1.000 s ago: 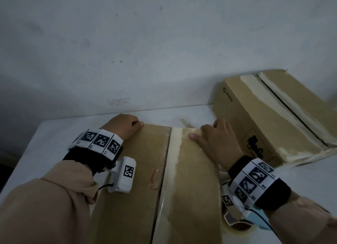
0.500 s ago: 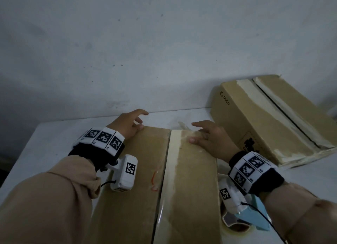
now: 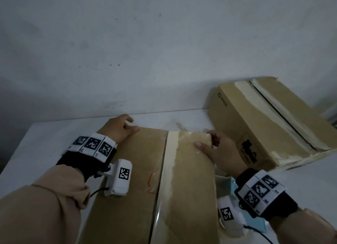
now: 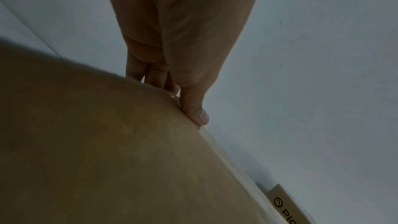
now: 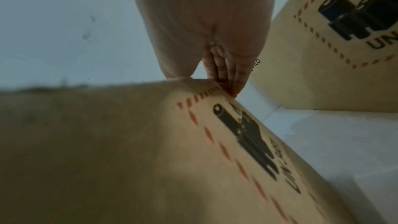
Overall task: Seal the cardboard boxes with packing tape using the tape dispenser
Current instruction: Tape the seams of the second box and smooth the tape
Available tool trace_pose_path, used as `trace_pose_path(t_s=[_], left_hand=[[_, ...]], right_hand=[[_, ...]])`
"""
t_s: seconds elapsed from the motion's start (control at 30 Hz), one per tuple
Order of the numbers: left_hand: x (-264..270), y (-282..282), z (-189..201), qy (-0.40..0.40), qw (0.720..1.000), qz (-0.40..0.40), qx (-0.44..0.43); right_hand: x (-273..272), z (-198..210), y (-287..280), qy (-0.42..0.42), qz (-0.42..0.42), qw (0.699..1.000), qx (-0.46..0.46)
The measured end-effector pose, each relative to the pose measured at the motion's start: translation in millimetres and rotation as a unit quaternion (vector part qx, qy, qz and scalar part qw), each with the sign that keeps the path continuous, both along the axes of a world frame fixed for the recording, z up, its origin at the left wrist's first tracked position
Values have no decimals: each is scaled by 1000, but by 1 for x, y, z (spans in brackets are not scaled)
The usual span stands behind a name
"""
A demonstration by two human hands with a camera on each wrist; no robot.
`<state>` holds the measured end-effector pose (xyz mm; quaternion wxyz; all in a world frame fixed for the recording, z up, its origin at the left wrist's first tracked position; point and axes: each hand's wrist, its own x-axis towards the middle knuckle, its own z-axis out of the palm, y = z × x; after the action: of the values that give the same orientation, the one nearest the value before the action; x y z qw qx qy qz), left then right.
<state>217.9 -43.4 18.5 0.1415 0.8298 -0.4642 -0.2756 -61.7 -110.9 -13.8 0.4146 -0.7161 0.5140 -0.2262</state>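
Two hands on near box (image 3: 127,180), lying on table (image 3: 36,139) | left hand (image 3: 116,128) grips far-left corner, thumb on top | right hand (image 3: 220,152) grips far-right corner, fingers curled over edge | second box (image 3: 255,119) just right.

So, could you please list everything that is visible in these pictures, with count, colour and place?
near cardboard box: 1, brown, on the table in front of the person, top flaps closed
strip of tape: 1, pale cream, along the near box's centre seam
far cardboard box: 1, brown, printed PICO, at the right by the wall
table: 1, white, under both boxes
wall: 1, grey-white, behind the table
light blue object: 1, partly hidden under the right wrist; cannot tell what it is
left hand: grips the near box's far left corner
right hand: grips its far right corner
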Motion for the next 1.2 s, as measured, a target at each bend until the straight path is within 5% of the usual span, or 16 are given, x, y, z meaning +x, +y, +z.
trace_pose_path(t_s=[0.4, 0.67, 0.87, 1.2], left_hand=[[-4, -1, 9, 18, 999, -45, 4], [-34, 27, 11, -114, 956, -207, 175], [-31, 38, 8, -114, 950, -219, 190], [-31, 39, 6, -94, 961, -187, 178]], right_hand=[[4, 1, -5, 55, 58, 997, -13], [-2, 3, 23, 173, 174, 967, -72], [-11, -5, 34, 38, 68, 991, 110], [-8, -11, 29, -6, 56, 994, 96]])
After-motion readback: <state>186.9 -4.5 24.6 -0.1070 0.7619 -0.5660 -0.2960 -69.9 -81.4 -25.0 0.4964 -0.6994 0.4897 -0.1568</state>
